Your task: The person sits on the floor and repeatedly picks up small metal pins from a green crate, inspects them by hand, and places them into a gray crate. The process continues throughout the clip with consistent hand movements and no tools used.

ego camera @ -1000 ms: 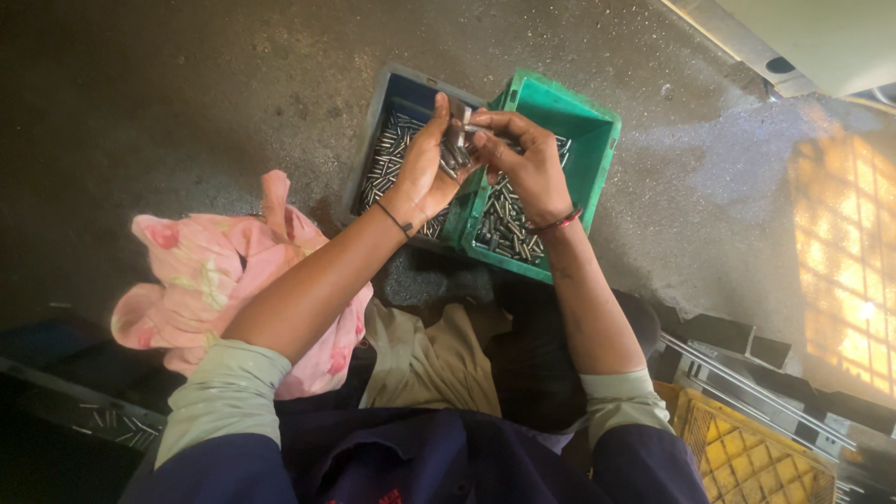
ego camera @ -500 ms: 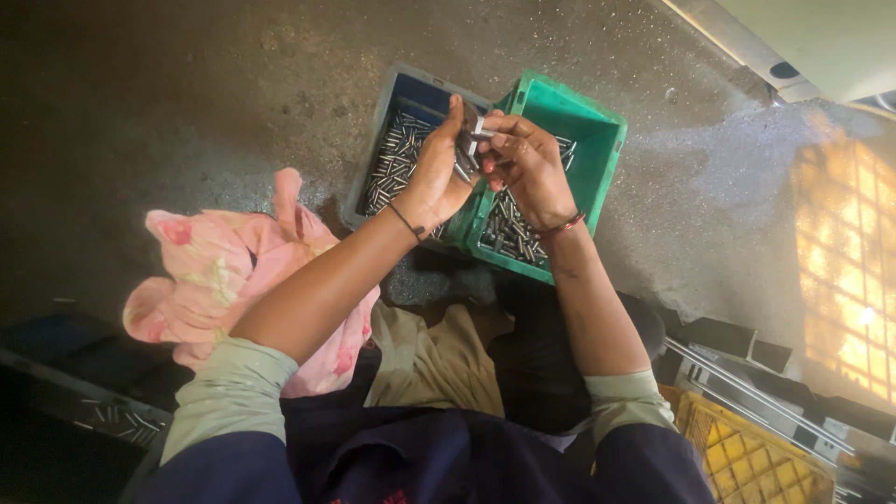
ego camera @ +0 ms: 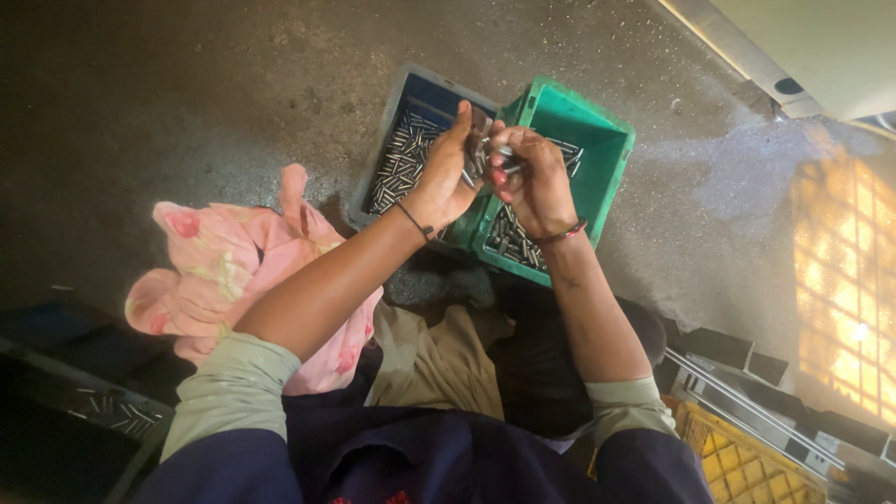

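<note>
Barely any movement since half a second ago: both hands stay raised together over the bins, same pose. Left hand is curled around a bunch of small metal pins, palm toward the other hand, fingers up. Right hand is closed tight, pinching pins at its fingertips, touching the left hand. Under the left hand: blue bin with loose pins. Under and beyond the right hand: green bin, more pins inside. Pink floral cloth lies on the floor beside the left forearm. Yellow crate sits near the right elbow.
</note>
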